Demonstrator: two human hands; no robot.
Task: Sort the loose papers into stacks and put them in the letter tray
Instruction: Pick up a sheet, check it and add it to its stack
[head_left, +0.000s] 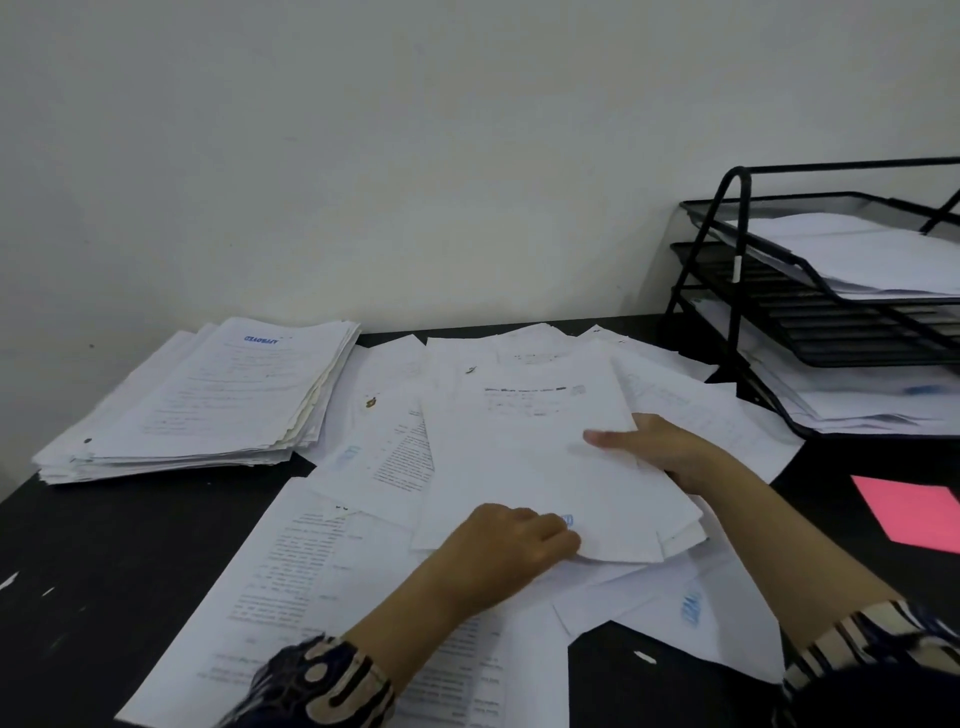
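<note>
A small bundle of white sheets (540, 457) lies at the middle of the black desk, over a spread of loose papers (322, 561). My left hand (509, 551) grips the bundle's near edge with curled fingers. My right hand (660, 447) holds its right edge, thumb on top of the sheets. A tall stack of papers (208, 400) with a blue stamp on its top sheet sits at the far left. The black wire letter tray (810, 291) stands at the far right, with paper in its top and bottom tiers.
A pink sheet (914, 512) lies on the desk (104, 561) at the right edge, in front of the tray. A pale wall runs right behind the desk. Small white scraps dot the dark surface at left and front.
</note>
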